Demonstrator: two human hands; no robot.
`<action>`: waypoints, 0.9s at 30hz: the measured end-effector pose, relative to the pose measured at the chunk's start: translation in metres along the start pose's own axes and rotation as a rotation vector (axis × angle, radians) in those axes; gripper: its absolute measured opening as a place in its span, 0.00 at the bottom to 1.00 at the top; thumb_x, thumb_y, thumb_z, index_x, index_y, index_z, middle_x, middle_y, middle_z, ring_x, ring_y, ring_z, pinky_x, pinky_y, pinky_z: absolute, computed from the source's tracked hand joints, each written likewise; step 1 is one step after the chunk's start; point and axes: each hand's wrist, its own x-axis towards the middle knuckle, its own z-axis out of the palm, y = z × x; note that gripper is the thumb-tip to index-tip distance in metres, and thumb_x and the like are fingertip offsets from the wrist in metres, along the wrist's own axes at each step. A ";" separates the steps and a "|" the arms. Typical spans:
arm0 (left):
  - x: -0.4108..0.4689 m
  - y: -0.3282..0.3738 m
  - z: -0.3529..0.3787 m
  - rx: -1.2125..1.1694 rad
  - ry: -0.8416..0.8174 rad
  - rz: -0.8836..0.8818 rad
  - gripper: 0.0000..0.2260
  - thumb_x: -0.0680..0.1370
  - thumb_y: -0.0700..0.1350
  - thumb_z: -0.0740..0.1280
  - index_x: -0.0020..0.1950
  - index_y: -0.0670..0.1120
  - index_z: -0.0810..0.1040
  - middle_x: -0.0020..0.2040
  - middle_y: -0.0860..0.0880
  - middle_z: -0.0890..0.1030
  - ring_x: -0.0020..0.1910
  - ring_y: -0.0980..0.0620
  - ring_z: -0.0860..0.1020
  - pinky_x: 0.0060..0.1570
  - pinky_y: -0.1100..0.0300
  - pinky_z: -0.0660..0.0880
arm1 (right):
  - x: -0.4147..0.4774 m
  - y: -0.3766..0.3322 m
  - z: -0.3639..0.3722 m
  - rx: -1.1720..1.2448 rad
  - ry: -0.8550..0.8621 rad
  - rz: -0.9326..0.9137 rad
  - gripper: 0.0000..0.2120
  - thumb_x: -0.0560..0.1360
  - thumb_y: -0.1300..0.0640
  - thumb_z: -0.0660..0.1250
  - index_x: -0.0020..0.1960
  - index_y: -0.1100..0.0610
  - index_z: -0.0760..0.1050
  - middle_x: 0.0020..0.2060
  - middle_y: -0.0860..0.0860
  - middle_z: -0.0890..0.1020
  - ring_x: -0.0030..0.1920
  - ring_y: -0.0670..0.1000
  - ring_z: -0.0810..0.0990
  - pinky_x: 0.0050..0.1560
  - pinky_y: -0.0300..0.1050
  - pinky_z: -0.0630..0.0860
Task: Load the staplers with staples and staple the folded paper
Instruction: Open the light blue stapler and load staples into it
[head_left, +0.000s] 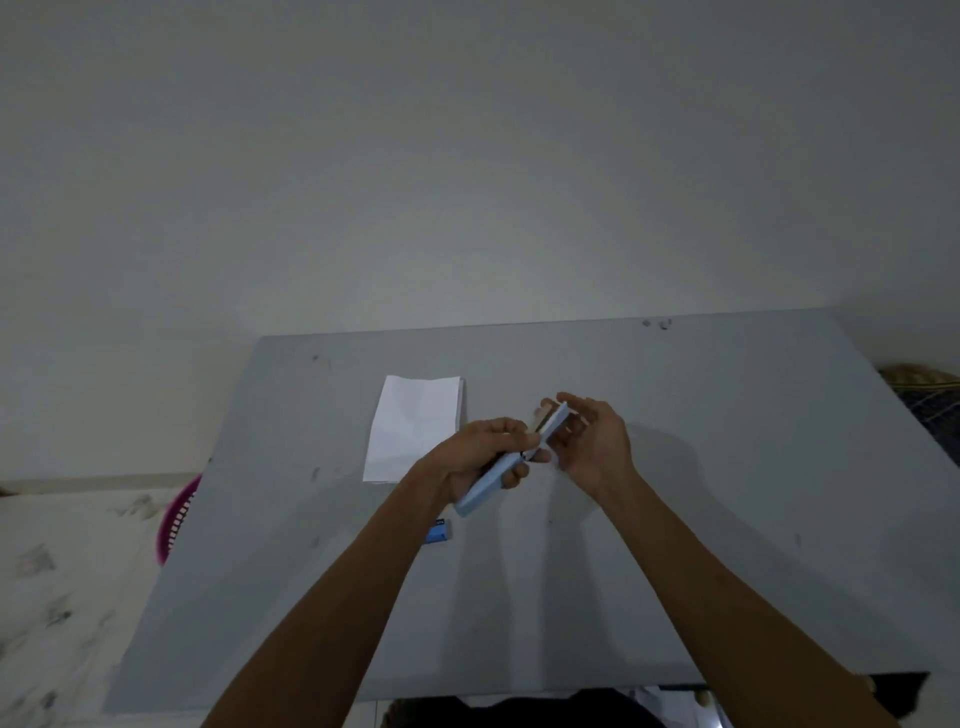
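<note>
A light blue stapler (483, 491) is held above the grey table (727, 493), swung open along its length. My left hand (478, 457) grips its lower half near the hinge. My right hand (592, 441) holds the raised upper half (555, 425) between fingers and thumb. The folded white paper (413, 428) lies flat on the table just left of and behind my left hand. A small blue staple box (435, 534) rests on the table under my left wrist, partly hidden by the forearm. Staples inside the stapler are too small to make out.
A pink basket (174, 519) stands on the floor off the table's left edge. Patterned cloth (930, 410) shows past the right edge. A plain wall rises behind the table. The floor at left is pale and stained.
</note>
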 end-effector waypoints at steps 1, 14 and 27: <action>0.001 -0.002 0.007 -0.157 -0.009 -0.059 0.03 0.79 0.40 0.64 0.47 0.40 0.75 0.38 0.43 0.83 0.25 0.54 0.74 0.23 0.66 0.72 | 0.000 0.002 0.000 0.110 -0.022 0.070 0.18 0.81 0.51 0.55 0.47 0.63 0.77 0.45 0.61 0.83 0.45 0.60 0.82 0.50 0.54 0.79; 0.015 -0.010 0.028 -0.632 0.000 -0.167 0.10 0.80 0.43 0.62 0.46 0.36 0.76 0.31 0.44 0.78 0.21 0.55 0.72 0.21 0.68 0.72 | 0.002 -0.004 0.019 0.300 -0.030 0.165 0.26 0.82 0.47 0.50 0.43 0.67 0.74 0.32 0.62 0.83 0.30 0.57 0.83 0.31 0.44 0.79; 0.021 -0.019 0.006 0.126 0.233 0.075 0.08 0.74 0.38 0.71 0.42 0.42 0.72 0.41 0.36 0.82 0.23 0.50 0.76 0.24 0.63 0.73 | 0.033 0.000 -0.049 -1.257 0.227 0.023 0.08 0.69 0.68 0.70 0.47 0.70 0.80 0.44 0.63 0.82 0.42 0.60 0.82 0.50 0.54 0.81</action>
